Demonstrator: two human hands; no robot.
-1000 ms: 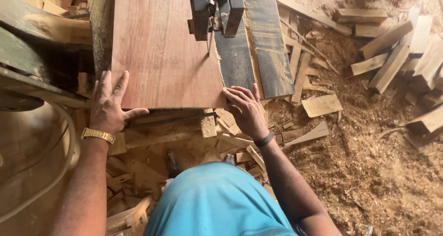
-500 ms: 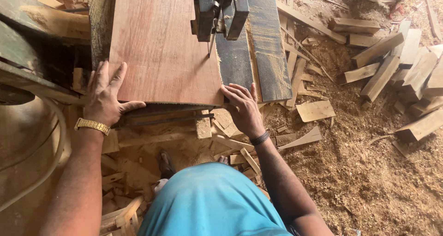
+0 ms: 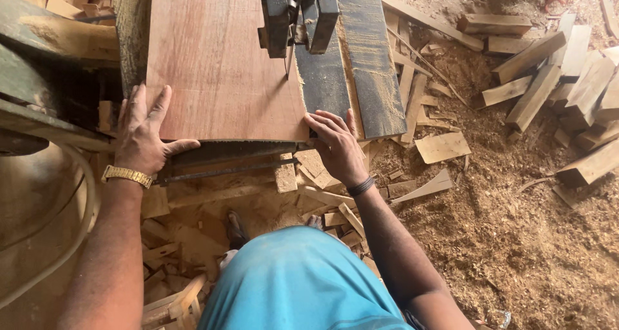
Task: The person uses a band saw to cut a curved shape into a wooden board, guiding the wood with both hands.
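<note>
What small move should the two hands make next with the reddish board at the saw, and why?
Probably push the reddish board a little further forward, square to the blade. The left hand lies flat on its near left corner, the right hand at its near right edge, close to the cut line. The right hand should likely stay right of that line.

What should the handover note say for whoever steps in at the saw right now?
Left hand: flat and open on the near left corner of the reddish board.
Right hand: fingers spread, pressing the board's near right edge, beside the dark saw table.
Board lies flat, with the thin blade under the black guide standing in it near its right edge.
Done: the cut has entered the board.
Left: the stretch between blade and near edge looks uncut.
Offcuts lie in the sawdust on the right.
</note>
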